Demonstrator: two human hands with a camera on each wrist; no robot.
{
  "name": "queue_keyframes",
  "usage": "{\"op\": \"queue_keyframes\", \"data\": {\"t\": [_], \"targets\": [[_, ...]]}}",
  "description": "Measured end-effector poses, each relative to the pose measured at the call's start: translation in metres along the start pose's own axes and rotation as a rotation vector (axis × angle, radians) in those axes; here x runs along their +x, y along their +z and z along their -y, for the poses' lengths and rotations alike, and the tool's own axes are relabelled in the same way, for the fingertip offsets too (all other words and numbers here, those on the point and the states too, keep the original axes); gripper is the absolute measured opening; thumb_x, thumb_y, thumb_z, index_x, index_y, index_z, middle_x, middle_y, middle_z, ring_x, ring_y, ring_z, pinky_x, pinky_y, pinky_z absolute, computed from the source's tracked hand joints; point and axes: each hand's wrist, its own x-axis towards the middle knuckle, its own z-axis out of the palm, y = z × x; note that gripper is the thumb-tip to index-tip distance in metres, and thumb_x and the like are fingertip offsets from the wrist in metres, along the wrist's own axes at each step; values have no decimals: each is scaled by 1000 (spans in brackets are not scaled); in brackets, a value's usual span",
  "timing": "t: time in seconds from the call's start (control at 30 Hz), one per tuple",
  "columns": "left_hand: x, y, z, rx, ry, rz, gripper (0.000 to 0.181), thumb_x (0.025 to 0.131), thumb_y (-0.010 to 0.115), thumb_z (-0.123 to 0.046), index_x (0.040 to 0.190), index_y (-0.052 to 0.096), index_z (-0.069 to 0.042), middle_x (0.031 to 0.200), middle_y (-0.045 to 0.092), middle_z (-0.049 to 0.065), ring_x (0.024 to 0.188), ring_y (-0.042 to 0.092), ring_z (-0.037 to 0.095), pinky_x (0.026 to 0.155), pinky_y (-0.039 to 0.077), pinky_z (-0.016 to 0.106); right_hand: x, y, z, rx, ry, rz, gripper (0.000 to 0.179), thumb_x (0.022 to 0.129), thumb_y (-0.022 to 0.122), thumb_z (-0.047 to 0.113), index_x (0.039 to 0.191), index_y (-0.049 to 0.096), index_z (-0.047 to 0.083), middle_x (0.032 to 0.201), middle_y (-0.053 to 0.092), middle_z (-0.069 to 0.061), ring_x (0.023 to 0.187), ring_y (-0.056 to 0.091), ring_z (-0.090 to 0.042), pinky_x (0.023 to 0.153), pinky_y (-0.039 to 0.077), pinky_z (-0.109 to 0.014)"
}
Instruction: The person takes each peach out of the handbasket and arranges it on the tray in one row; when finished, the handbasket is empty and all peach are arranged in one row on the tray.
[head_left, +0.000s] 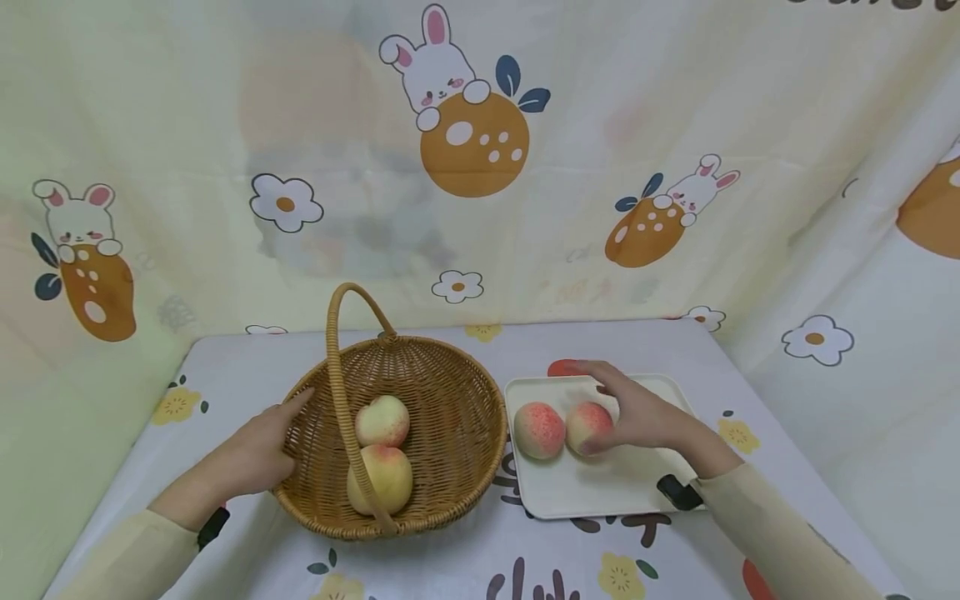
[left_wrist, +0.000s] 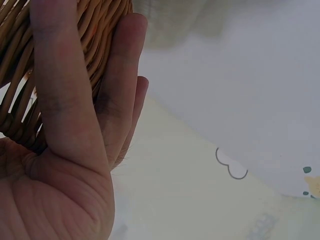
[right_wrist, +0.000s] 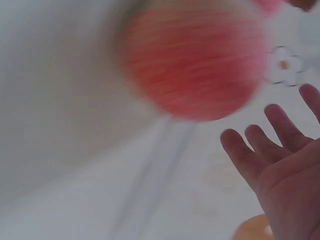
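Observation:
A wicker basket (head_left: 457, 433) with a tall arched handle stands left of centre, two peaches inside: a smaller pale one (head_left: 382, 421) and a larger yellow one (head_left: 381, 479). My left hand (head_left: 258, 450) holds the basket's left rim; in the left wrist view its fingers (left_wrist: 70, 95) lie along the woven wall. To the right, a white tray (head_left: 600, 496) carries two pinkish-red peaches, one on the left (head_left: 539, 430) and one beside it (head_left: 588, 425). Over the second peach my right hand (head_left: 637, 408) hovers with fingers spread. The right wrist view shows a blurred peach (right_wrist: 195, 60) apart from the fingertips.
A patterned white cloth (head_left: 570, 558) covers the table. Behind and at both sides hang pale curtains (head_left: 337, 108) printed with rabbits and flowers. The tray's left edge is close to the basket's right rim.

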Motion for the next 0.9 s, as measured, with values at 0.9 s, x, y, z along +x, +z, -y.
{"op": "queue_keyframes", "data": {"t": [0.9], "targets": [[-1,0,-3,-15,-8,-3,89,71,60,18,153,25,12,135,40,48,109,56,53,67,57,46,88,104,146,-52,-292,324,98,87,75,51,162,20,21,161,31,0,146,30,-15,116,28,-41]]}}
